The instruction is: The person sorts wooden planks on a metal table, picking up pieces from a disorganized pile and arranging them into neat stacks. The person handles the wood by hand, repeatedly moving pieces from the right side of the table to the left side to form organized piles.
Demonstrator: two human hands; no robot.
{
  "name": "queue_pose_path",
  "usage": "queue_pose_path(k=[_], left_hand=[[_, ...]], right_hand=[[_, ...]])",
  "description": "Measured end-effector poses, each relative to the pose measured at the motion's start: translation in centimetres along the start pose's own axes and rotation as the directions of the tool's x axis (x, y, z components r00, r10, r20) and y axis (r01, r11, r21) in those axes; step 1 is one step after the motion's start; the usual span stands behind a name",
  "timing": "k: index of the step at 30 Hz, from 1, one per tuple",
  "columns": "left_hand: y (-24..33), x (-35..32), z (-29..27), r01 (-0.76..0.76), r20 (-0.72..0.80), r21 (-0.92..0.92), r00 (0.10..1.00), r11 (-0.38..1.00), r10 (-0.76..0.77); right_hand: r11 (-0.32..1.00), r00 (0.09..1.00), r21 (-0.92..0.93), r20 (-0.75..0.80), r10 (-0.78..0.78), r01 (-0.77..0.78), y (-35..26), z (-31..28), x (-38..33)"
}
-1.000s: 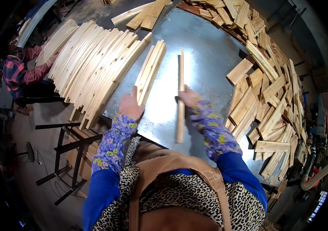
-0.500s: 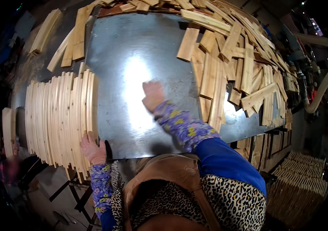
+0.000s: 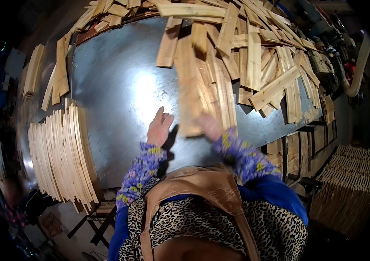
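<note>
Left grip (image 3: 159, 130): one; we find it released, fingers partly extended and a little parted, over the bare metal just left of the board; we cannot tell whether it touches the surface.
Right grip (image 3: 211, 127): one, blurred; we record it grasping the board by the right edge near its close end; the exact placing of the fingertips is lost in the blur.
Board (image 3: 188, 89): one in hand, wide, pale and blurred; we see it pointing away from the wearer, its close end over the surface and its far end among the loose boards.
Surface (image 3: 111, 91): one grey metal sheet, with a bright glare left of the board.
Loose boards (image 3: 253, 61): one heap, along the far edge and right side, lying crosswise over one another; the overlap prevents a firm count.
Strip row (image 3: 61, 152): one, at the left, narrow lengths packed side by side; we count well over ten, no exact figure possible.
Sleeves (image 3: 141, 167): two, purple and floral, one on each forearm.
Slat stack (image 3: 350, 187): one, at lower right, beyond the surface.
Hose (image 3: 361, 69): one, pale, at far right.
Co-worker (image 3: 14, 209): one, dim, at the left edge.
</note>
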State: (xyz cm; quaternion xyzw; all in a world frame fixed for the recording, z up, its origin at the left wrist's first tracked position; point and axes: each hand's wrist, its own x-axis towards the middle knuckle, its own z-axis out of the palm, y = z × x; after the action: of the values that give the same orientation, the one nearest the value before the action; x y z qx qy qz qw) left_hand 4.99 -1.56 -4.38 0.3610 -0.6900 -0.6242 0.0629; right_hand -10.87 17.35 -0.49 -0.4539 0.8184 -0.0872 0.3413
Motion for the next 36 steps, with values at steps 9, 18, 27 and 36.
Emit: queue_pose_path(k=[9,18,27,36], left_hand=[[-4.8,2.2,-3.7,-0.15,0.147,0.596,0.986,0.789,0.077],[-11.6,-17.0,-26.6,0.574,-0.58,0.814,0.811,0.083,0.073],[-3.6,-9.5,-18.2,0.214,-0.163,0.26,0.971,0.941,-0.176],[-9.1,-10.1,-20.5,0.394,-0.111,0.183,0.919,0.901,-0.379]], right_hand=[[0.868,0.684,0.107,-0.572,0.452,-0.485,9.4,2.6,-1.7],[0.701,0.728,0.673,-0.356,0.586,-0.235,6.1,-0.5,-0.9],[0.704,0.929,0.615,-0.315,-0.194,0.355,-13.2,12.6,3.7],[0.927,0.85,-0.024,-0.408,0.332,-0.374,-6.3,4.7,4.8]])
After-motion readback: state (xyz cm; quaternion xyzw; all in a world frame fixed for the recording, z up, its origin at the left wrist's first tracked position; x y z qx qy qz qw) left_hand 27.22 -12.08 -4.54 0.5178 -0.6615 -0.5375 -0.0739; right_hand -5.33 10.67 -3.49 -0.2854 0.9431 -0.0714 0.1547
